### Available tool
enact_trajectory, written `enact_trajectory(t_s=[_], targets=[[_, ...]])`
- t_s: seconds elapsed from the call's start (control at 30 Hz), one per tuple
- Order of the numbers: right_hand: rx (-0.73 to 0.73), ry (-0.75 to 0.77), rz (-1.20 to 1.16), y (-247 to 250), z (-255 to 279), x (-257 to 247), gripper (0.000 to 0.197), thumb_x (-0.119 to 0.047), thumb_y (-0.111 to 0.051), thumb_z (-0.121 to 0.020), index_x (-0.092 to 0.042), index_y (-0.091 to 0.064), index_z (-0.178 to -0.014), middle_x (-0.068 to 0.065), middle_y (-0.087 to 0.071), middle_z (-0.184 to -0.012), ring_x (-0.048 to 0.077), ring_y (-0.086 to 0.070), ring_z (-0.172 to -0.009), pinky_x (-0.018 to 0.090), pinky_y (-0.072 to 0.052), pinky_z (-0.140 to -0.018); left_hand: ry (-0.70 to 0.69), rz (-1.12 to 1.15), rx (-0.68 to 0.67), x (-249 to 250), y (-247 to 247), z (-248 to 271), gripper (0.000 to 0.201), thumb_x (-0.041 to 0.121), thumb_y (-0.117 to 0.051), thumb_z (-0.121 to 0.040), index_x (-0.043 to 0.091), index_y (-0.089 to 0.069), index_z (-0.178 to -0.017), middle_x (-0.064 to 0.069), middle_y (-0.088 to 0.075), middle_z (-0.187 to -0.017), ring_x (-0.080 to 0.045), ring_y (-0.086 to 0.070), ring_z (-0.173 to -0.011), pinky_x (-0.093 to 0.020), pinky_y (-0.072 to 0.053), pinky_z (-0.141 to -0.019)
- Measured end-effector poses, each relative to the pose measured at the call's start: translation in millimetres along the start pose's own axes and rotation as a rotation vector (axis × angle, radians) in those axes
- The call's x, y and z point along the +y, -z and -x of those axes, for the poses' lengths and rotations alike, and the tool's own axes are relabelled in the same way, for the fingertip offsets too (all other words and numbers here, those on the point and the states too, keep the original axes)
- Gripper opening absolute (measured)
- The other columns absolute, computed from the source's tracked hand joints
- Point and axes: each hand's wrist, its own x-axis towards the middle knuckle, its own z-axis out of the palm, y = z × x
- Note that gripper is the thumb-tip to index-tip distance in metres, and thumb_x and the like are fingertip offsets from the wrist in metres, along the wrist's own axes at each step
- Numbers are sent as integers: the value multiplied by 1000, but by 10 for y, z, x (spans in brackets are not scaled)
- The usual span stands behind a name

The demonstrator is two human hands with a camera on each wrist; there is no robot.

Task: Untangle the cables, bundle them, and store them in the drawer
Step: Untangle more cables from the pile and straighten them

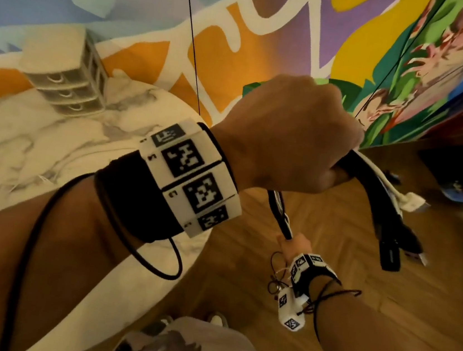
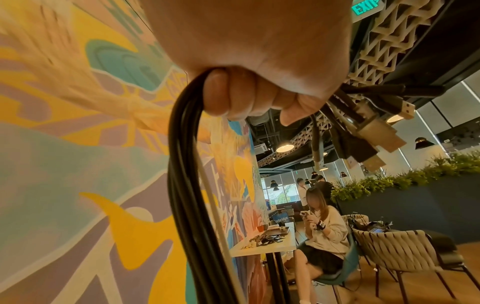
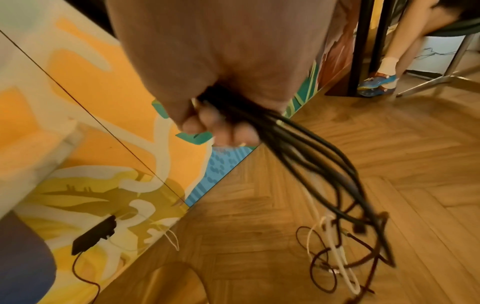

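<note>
My left hand is raised high and grips a bundle of black and white cables in a fist. In the left wrist view the left hand has plug ends sticking out to the right, while the cable strands hang straight down. Lower down, my right hand holds the same strands taut below the left fist. In the right wrist view the right hand is curled round the cables, whose loose ends trail in loops above the floor. A small white drawer unit stands on the marble table, drawers closed.
A painted mural wall runs behind the table. The wooden floor lies below my hands. A seated person and woven chairs are to the right. A black adapter with its cord hangs low on the wall.
</note>
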Motion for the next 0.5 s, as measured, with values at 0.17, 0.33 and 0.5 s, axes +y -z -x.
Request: enact_trajectory(t_s=[0.17, 0.33, 0.5], targets=[[-40, -1, 284, 146, -61, 57, 34, -35, -52, -94, -3, -61, -104, 9, -60, -84, 25, -56, -71, 28, -41, -56, -2, -31, -13, -54, -64, -26, 32, 39, -54, -82, 18, -49, -59, 11, -10, -51, -14, -16, -41, -19, -6, -49], [-25, 29, 401, 314, -114, 183, 32, -40, -59, -87, -13, -60, -105, 3, -60, -82, 23, -60, -75, 27, -42, -56, -31, -18, 100, -131, -249, 0, 34, 39, -54, -82, 16, -56, -57, 3, -28, -50, -20, -26, -40, -19, -11, -49], [-179, 188, 623, 524, 91, 36, 60, -41, -57, -89, -18, -37, -141, 11, -46, -139, 30, -46, -126, 33, -41, -100, 213, 406, 138, -48, -534, 12, 33, 31, -58, -81, 27, -37, -55, 15, -26, -42, -2, -24, -38, -22, -22, -46]])
